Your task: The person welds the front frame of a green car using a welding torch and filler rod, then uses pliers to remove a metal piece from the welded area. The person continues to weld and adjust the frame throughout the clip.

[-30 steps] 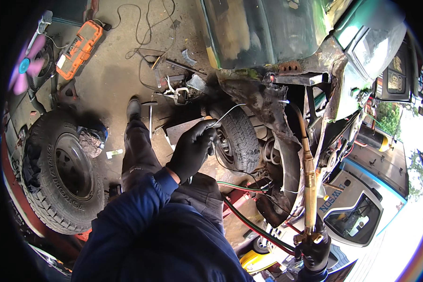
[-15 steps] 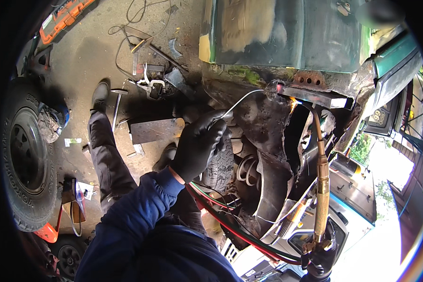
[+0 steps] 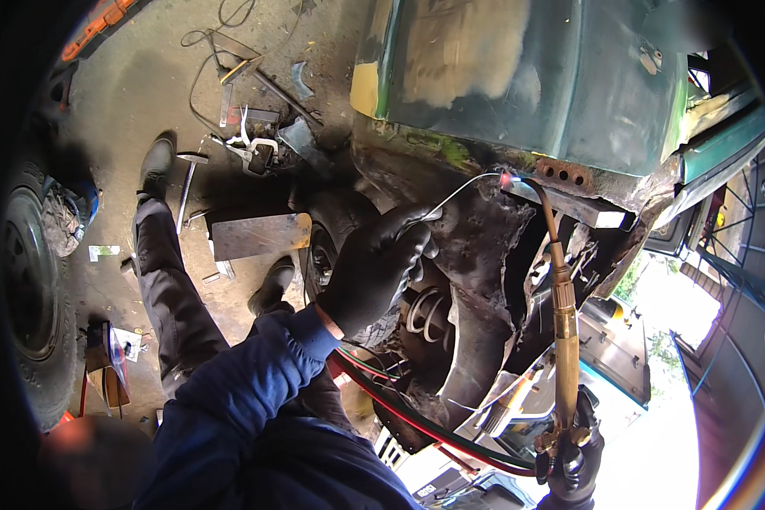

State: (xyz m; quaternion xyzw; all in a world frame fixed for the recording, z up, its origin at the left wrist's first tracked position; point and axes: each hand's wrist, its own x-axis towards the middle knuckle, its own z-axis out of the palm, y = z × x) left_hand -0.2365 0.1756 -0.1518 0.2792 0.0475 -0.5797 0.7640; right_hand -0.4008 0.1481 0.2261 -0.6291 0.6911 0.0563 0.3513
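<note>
My left hand [image 3: 374, 276], in a black glove, pinches a thin filler rod [image 3: 461, 185]. The rod bends toward a small glowing red spot on the rusty body edge below a green vehicle panel [image 3: 476, 64]. At the lower right my right hand [image 3: 580, 467], also gloved, is closed round the rear end of a brass gas welding torch [image 3: 564, 319]. The torch's curved copper neck reaches up so its tip sits beside the glowing spot, close to the rod's end. A steel box-shaped bar [image 3: 569, 206] runs along the sill just right of the tip.
Red and green hoses [image 3: 416, 421] trail below the torch. A coil spring [image 3: 427, 313] and torn rusty metal [image 3: 476, 229] lie under the panel. On the floor are a hammer [image 3: 187, 189], locking clamps [image 3: 251, 146], and a steel plate [image 3: 262, 236]. A large tyre [image 3: 47, 297] stands left.
The torch tip has moved left to the glowing spot, and my left hand has brought the rod's end up and right to it. The whole view has shifted slightly.
</note>
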